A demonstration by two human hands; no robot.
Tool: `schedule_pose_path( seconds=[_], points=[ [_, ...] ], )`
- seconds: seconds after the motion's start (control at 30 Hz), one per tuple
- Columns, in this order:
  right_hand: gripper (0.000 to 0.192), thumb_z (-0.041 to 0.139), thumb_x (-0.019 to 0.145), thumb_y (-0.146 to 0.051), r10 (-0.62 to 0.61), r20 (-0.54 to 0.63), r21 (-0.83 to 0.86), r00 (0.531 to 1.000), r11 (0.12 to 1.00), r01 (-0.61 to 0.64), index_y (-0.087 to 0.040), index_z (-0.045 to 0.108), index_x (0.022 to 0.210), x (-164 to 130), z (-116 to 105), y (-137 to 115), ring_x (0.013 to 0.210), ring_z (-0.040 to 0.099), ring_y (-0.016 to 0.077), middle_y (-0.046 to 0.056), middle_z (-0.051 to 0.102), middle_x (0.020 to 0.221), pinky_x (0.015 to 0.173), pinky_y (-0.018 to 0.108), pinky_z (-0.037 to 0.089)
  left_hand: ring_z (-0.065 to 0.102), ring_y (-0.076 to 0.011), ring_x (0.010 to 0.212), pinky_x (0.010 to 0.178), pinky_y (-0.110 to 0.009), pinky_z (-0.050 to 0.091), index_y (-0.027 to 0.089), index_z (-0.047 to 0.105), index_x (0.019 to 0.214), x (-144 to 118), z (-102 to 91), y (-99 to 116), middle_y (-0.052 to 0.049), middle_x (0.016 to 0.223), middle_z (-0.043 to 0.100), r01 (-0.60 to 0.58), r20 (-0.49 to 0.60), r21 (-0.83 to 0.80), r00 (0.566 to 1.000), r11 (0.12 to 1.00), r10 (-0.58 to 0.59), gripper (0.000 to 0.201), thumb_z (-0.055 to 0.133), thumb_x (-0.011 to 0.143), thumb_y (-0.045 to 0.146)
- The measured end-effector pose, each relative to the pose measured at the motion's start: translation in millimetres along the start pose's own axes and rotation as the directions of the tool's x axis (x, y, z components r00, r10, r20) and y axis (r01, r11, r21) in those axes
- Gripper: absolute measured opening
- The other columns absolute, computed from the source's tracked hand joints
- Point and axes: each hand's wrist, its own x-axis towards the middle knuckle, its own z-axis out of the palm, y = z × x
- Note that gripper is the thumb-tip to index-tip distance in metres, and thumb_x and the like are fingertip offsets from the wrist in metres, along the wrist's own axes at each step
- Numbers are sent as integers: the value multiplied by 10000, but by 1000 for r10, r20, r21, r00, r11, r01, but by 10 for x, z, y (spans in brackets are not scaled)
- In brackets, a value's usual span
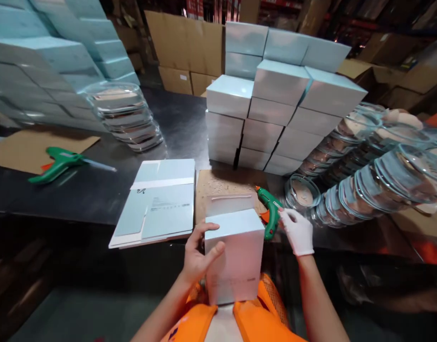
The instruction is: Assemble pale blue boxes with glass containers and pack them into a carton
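Note:
My left hand (198,256) grips the left side of a pale blue box (236,254) held upright against my chest, its top flap (229,203) standing open. My right hand (298,230), in a white glove, rests on the handle of a green glue gun (271,209) lying on a brown cardboard pad (218,183) at the table's front edge. Just left of the box lies a pile of flat unfolded box blanks (157,202).
A stack of finished pale blue boxes (275,104) stands behind the pad. Rows of clear round lids (364,175) lie to the right, clear trays (124,114) at back left. A second green glue gun (60,161) lies on cardboard (22,149) far left. Brown cartons stand behind.

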Motion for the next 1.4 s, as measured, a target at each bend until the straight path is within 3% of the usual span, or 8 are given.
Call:
schedule_pose_path(
  seconds=[0.27,0.47,0.77,0.87,1.0,1.13,1.27,1.4],
  points=[
    [505,946,632,-541,-101,495,520,863,831,-201,-187,778,950,-281,238,-497,766,719,212,29,772,828,705,313,587,667,-357,1289,1017,-449,553,226,732,938,-73,143,-78,-154,1228,725,-77,110,-53,991,996,83,471,799,800,672],
    [838,580,789,-944,-538,521,498,663,822,276,-221,818,1141,-332,-8,-332,1246,698,330,160,744,1328,1059,473,559,745,-281,1132,1021,-484,573,312,486,1320,-21,126,-126,-81,1139,706,-78,31,-240,996,968,88,621,791,855,588],
    [277,657,1026,-434,-718,488,373,496,685,626,-276,769,1224,-494,12,-353,1249,686,221,116,706,1342,1082,408,554,716,-277,1148,1008,-472,573,254,736,954,8,55,-62,-70,1143,659,-152,146,-231,971,961,189,171,775,921,417],
    [406,716,966,-542,-677,472,370,565,734,570,-281,729,1276,-472,-6,-251,1358,625,264,142,633,1459,1131,459,524,716,-278,1156,1012,-458,573,252,733,954,33,36,-38,-67,1120,685,-163,143,-222,970,961,197,158,784,914,396],
    [907,795,687,-852,-408,266,374,873,879,297,-247,633,1343,-629,-104,44,1144,714,286,169,665,1327,910,409,627,697,-258,1225,1094,-442,525,246,676,1014,151,-39,67,-44,1192,678,-192,-168,-152,972,969,166,147,775,916,293],
    [733,753,714,-867,-201,508,369,838,929,-1,-194,750,1006,-995,-41,319,708,679,194,83,744,902,647,308,585,637,-272,1338,1212,-471,434,274,604,1081,184,48,121,-22,1273,633,-246,-509,-165,851,955,131,306,826,882,348],
    [576,787,752,-766,-37,188,428,981,902,-49,-195,728,793,-1025,-78,339,645,666,218,53,725,715,622,331,589,644,-279,1322,1093,-441,532,284,592,1044,81,150,105,-48,1292,650,-121,-328,-168,943,978,61,274,714,960,514],
    [412,743,874,-635,-292,81,293,953,921,257,-224,769,862,-740,-490,44,725,715,234,56,762,767,711,346,619,591,-356,1393,1242,-591,385,294,675,1133,137,0,331,-81,1262,702,-433,-37,313,884,845,467,415,898,805,411]
  ],
)
